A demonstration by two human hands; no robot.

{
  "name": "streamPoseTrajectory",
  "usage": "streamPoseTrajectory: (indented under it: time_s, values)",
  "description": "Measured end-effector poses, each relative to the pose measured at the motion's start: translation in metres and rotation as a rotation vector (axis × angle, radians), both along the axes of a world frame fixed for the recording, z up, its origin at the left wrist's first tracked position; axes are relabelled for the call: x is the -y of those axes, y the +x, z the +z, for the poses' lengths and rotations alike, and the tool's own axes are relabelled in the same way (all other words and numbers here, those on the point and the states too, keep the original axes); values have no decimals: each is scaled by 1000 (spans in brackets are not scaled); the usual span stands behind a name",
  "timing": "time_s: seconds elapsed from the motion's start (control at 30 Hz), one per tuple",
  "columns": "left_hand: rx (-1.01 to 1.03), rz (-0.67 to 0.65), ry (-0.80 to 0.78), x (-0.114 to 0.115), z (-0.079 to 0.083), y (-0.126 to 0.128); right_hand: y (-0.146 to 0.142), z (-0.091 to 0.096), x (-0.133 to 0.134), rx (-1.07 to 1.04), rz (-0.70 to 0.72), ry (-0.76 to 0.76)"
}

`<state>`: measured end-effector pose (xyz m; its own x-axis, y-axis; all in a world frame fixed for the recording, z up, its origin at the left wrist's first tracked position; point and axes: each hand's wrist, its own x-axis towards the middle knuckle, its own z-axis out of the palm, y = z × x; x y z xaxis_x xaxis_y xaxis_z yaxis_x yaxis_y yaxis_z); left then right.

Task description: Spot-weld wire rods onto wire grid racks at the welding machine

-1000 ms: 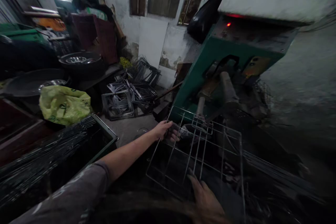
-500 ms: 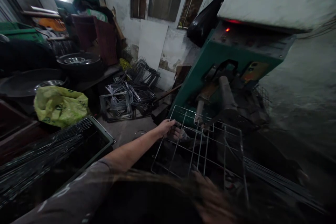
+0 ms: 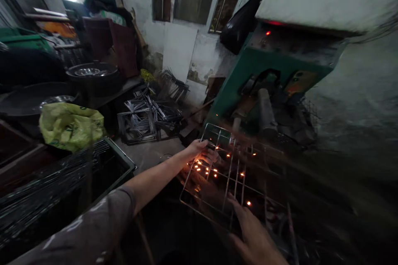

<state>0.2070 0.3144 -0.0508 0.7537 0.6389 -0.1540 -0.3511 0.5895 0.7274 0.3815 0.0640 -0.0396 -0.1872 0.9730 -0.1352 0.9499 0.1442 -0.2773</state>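
Observation:
A wire rack (image 3: 236,179), a grid of thin metal rods, lies tilted in front of a green machine that looks like a spot welder (image 3: 226,91). My left hand (image 3: 203,152) is closed on the rack's far left part, close to the machine's lower metal rod (image 3: 236,124). At the near side, my right hand (image 3: 250,227) holds the rack, with a fingertip against a wire; its other fingers are partly hidden in the dark. Glowing orange sparks (image 3: 207,169) scatter over and below the rack, around my left hand.
Wire frames (image 3: 139,120) lie piled on the floor ahead. To my left, a crate (image 3: 120,159) holds many thin rods, with a yellow-green plastic bag (image 3: 72,126) behind it. Dark round pans (image 3: 93,72) stand farther back. A black bag (image 3: 234,35) hangs beside the machine.
Bright sparks have burst out around the rack and my left hand. My right hand shows more clearly, near the same spot on the rack. The rack has barely moved.

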Motion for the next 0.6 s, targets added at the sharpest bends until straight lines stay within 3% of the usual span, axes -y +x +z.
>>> streamPoseTrajectory:
  time_s: [0.17,0.27,0.37,0.6]
  values:
    - [18,58,-60,-8,-3,2,1,18,-8,61,-31,-40]
    - [13,53,-128,-24,-1,4,15,31,-22,62,-51,38]
    - [0,103,-139,-46,6,8,34,49,-44,-4,-133,106]
    - [-5,222,-115,-91,10,22,61,77,-109,-138,-269,-20]
